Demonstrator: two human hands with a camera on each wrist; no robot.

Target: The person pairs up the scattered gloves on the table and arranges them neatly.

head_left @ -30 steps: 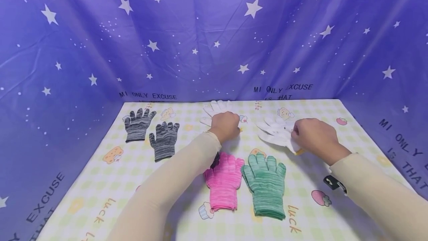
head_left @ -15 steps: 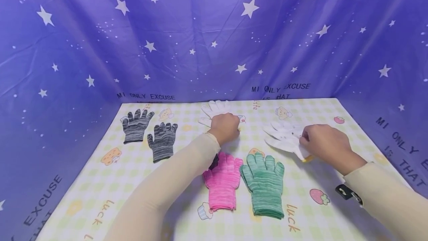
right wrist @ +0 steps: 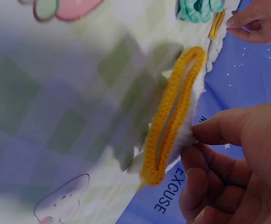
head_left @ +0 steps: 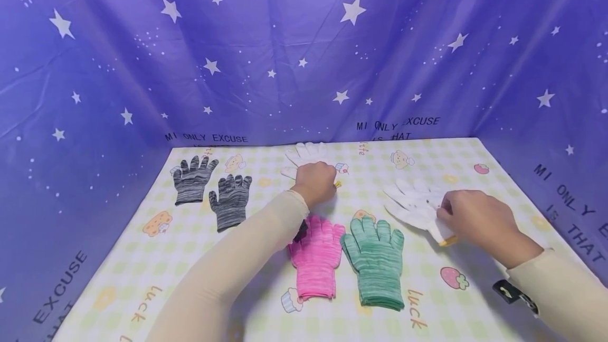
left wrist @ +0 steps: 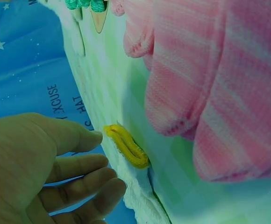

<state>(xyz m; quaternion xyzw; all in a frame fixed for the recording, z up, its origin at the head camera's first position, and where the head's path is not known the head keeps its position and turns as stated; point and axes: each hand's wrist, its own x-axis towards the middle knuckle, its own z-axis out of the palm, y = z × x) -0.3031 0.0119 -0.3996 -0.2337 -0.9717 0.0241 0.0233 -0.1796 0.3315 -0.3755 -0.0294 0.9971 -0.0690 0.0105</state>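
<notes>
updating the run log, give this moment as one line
right hand: pinches yellow-cuffed white glove | left hand: near second white glove | pink glove, green glove, two gray gloves: on checked tablecloth

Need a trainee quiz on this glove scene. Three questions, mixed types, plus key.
1. Which hand pinches a white glove?
2. True or false: in the head view, the green glove lies left of the pink glove.
3. The pinched glove's cuff is: A) red B) yellow C) black

Key:
1. The right hand.
2. False; it lies to the right.
3. B
</notes>
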